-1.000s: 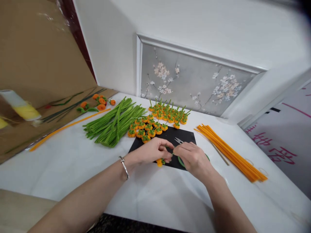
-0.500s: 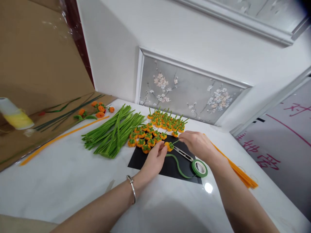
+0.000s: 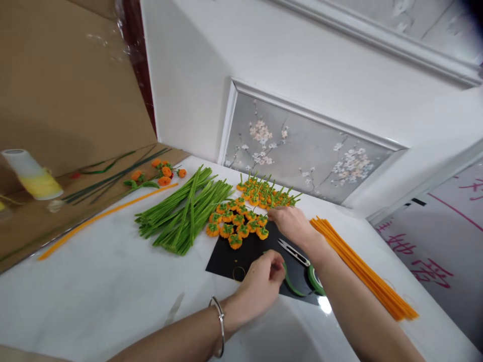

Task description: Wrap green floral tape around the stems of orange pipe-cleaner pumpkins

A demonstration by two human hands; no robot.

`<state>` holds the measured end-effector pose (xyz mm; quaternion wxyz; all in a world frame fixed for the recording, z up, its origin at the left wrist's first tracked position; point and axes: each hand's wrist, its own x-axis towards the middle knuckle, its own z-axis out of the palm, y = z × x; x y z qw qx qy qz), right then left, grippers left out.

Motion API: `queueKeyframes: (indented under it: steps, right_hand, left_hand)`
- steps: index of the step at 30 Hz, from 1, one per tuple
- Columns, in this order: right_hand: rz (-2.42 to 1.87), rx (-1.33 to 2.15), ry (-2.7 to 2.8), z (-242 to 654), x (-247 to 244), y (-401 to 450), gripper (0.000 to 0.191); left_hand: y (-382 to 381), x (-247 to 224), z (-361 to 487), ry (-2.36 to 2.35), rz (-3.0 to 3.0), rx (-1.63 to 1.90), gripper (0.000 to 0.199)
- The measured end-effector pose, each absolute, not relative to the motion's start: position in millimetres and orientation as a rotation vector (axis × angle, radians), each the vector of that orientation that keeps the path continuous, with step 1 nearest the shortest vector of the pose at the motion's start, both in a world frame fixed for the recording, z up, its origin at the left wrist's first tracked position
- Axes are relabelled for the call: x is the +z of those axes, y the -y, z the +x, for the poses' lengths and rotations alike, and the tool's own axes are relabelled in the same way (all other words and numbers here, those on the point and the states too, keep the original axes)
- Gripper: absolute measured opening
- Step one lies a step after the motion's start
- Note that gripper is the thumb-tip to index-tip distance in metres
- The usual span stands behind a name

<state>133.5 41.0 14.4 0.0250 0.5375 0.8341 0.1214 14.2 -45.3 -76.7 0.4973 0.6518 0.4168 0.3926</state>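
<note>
Hands apart: left (image 3: 262, 284) curled by tape (image 3: 313, 281), right (image 3: 292, 224) at flowers (image 3: 235, 243), on and behind mat (image 3: 222, 260). Can't tell if either grips. Flowers look light, crushable; pinch stems (image 3: 241, 179).

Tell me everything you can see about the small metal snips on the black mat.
The snips look like silver-coloured metal, with slim pointed blades and a narrow body showing dark openings. They lie diagonally on the black mat, ungripped, tips aimed toward the clustered orange flower heads. Their back end sits right by the green tape roll; whether the two touch is unclear.
</note>
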Motion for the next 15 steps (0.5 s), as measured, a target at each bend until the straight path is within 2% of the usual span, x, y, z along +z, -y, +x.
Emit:
queueKeyframes:
  steps: [5, 10, 15]
  right_hand:
    - [1.659, 0.337, -2.605, 132, 17, -37, 0.025]
    - [1.749, 0.326, -2.652, 144, 24, -35, 0.039]
    - [1.884, 0.161, -3.021, 162, 49, -4, 0.036]
  left_hand:
    - [48, -75, 13, -1.018, 1.632, 0.915, 0.012]
    - [46, -76, 12, -1.013, 1.664, 0.883, 0.016]
    - [44, -80, 12, -0.999, 1.7, 0.835, 0.015]
